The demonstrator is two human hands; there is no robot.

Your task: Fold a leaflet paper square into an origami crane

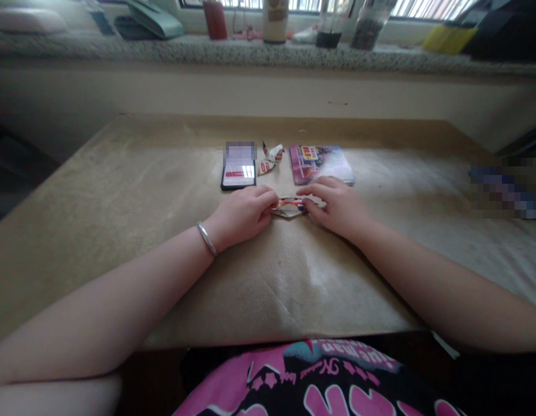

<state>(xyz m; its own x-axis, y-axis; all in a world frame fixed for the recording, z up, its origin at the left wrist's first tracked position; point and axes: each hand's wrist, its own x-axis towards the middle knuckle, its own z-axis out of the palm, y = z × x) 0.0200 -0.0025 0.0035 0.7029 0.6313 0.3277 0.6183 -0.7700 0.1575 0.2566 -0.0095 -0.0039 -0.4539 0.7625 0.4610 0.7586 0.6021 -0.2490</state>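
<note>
A small piece of folded printed paper (289, 209) lies low over the table, between my two hands. My left hand (248, 212), with a silver bangle at the wrist, is closed in a pinch on the paper's left end. The thumb and index finger of my right hand (339, 208) close on its right end, the other fingers loosely bent. Just beyond, a folded paper figure (272, 158), much like a crane in printed paper, rests on the table. Left of it lies a phone (238, 172) with its screen lit. A stack of colourful printed leaflets (313, 166) is beyond my right hand.
The table (121, 190) has a tan, creased cover. At the far right lies a blue printed item (517, 193), partly blurred out. Behind the table, a speckled stone sill (164, 51) carries a red container (215, 20), jars and a yellow object (449, 38).
</note>
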